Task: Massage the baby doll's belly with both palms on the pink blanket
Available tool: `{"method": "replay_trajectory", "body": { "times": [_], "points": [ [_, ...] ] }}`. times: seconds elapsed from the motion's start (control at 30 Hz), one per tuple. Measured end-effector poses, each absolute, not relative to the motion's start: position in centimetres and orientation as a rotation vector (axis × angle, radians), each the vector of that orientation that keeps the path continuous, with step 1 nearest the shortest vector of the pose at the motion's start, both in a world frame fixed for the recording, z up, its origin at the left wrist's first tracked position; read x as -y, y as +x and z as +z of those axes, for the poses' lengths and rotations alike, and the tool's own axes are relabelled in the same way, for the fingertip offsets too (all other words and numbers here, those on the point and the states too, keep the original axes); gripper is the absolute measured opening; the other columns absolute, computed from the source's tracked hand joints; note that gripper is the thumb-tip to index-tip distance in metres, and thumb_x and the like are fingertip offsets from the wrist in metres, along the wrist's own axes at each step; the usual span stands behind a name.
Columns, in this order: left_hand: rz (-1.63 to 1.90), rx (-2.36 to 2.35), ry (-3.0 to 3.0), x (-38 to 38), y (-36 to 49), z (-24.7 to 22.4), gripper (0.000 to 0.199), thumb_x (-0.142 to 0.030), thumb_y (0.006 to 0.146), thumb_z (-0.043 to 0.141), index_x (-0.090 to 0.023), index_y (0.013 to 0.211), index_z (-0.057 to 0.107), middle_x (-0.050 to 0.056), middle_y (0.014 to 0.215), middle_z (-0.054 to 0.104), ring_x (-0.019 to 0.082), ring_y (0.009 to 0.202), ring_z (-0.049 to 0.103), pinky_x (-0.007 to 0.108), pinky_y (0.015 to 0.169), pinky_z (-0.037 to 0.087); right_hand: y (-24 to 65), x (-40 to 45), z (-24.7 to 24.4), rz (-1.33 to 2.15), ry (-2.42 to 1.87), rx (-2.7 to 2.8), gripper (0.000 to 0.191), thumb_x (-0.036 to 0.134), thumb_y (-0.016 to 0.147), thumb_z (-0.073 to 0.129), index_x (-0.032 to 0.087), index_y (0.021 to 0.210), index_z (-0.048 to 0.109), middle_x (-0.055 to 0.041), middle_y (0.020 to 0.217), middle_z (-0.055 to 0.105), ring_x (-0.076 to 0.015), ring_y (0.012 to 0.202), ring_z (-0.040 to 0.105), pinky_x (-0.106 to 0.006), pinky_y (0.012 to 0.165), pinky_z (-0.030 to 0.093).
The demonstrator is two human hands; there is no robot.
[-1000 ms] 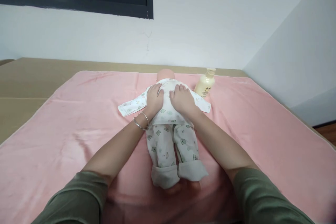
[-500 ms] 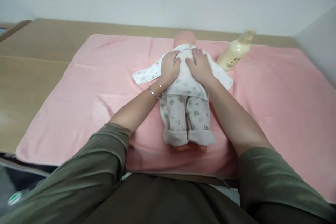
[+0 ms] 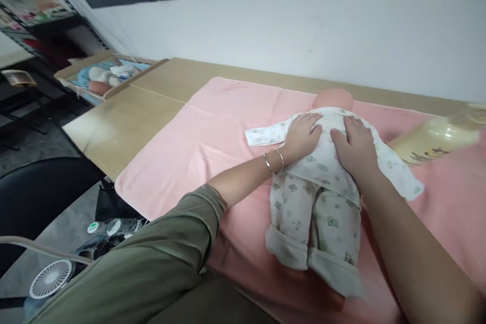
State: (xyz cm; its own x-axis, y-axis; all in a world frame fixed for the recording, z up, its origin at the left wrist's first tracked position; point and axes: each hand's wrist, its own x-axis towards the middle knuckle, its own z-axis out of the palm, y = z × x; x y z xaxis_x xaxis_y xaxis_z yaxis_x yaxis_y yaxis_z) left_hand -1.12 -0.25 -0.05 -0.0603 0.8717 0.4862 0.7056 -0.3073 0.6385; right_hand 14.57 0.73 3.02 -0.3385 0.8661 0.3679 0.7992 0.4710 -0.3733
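A baby doll (image 3: 334, 99) lies face down, as far as I can tell, on a pink blanket (image 3: 178, 147). It wears a white printed top (image 3: 322, 154) and matching trousers (image 3: 294, 202) with turned-up cuffs. On the upper left of its back rests my left hand (image 3: 304, 135), fingers stretched out. My right hand (image 3: 357, 144) lies flat on the upper right of the back, thumb spread. Both hands touch the cloth and hold nothing. Beside the doll's right-hand sleeve a pale yellow pump bottle (image 3: 436, 139) lies tilted on the blanket.
The wooden table (image 3: 114, 121) runs along a white wall (image 3: 258, 35). At the far left a crib-like tray (image 3: 144, 73) holds another doll and cloths. A black chair (image 3: 45, 187), a small white fan (image 3: 52, 278) and plastic bottles (image 3: 117, 226) are at lower left.
The head view has swung left, bringing the tray, chair and fan into sight. Both hands stay on the doll's back, and the doll looks unmoved on the blanket.
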Motion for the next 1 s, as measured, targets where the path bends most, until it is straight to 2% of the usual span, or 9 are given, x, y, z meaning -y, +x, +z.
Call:
{"method": "replay_trajectory", "body": {
  "times": [0.13, 0.43, 0.6, 0.8, 1.0],
  "points": [
    [1.285, -1.745, 2.008, 0.6, -1.1, 0.6, 0.041, -0.022, 0.096, 0.041, -0.017, 0.127, 0.067, 0.008, 0.140, 0.067, 0.022, 0.133, 0.057, 0.039, 0.121, 0.040, 14.6, -0.8, 3.5, 0.169, -1.368, 2.216, 0.026, 0.043, 0.086, 0.034, 0.023, 0.096, 0.047, -0.0196, 0.114, 0.065, -0.0344, 0.116, 0.055, -0.053, 0.104, 0.040],
    [1.246, -1.754, 2.004, 1.1, -1.1, 1.2, 0.042, -0.024, 0.098, 0.040, -0.015, 0.131, 0.065, 0.009, 0.142, 0.065, 0.021, 0.134, 0.055, 0.037, 0.122, 0.039, 14.5, -0.8, 3.5, 0.179, -1.344, 2.188, 0.022, 0.046, 0.084, 0.034, 0.025, 0.089, 0.038, -0.0178, 0.108, 0.064, -0.0344, 0.111, 0.056, -0.052, 0.101, 0.041],
    [1.253, -1.766, 2.013, 1.0, -1.1, 1.0, 0.042, -0.024, 0.098, 0.040, -0.013, 0.131, 0.065, 0.010, 0.141, 0.066, 0.021, 0.133, 0.056, 0.037, 0.122, 0.038, 14.4, -0.8, 3.7, 0.175, -1.321, 2.189, 0.020, 0.047, 0.083, 0.035, 0.026, 0.082, 0.033, -0.0140, 0.097, 0.062, -0.0338, 0.102, 0.057, -0.054, 0.096, 0.044],
    [1.269, -1.751, 2.010, 1.0, -1.1, 0.9, 0.043, -0.025, 0.098, 0.040, -0.013, 0.130, 0.065, 0.009, 0.142, 0.065, 0.021, 0.134, 0.056, 0.037, 0.122, 0.038, 14.4, -0.8, 3.8, 0.186, -1.324, 2.176, 0.023, 0.049, 0.082, 0.034, 0.026, 0.086, 0.038, -0.0158, 0.105, 0.064, -0.0357, 0.107, 0.058, -0.056, 0.100, 0.044],
    [1.275, -1.757, 2.003, 0.9, -1.1, 0.8, 0.042, -0.026, 0.097, 0.040, -0.018, 0.129, 0.066, 0.007, 0.141, 0.066, 0.021, 0.134, 0.056, 0.037, 0.122, 0.039, 14.4, -0.9, 3.8, 0.197, -1.339, 2.164, 0.025, 0.047, 0.082, 0.036, 0.025, 0.089, 0.047, -0.0176, 0.106, 0.068, -0.0365, 0.111, 0.060, -0.055, 0.101, 0.045]
  ]
}}
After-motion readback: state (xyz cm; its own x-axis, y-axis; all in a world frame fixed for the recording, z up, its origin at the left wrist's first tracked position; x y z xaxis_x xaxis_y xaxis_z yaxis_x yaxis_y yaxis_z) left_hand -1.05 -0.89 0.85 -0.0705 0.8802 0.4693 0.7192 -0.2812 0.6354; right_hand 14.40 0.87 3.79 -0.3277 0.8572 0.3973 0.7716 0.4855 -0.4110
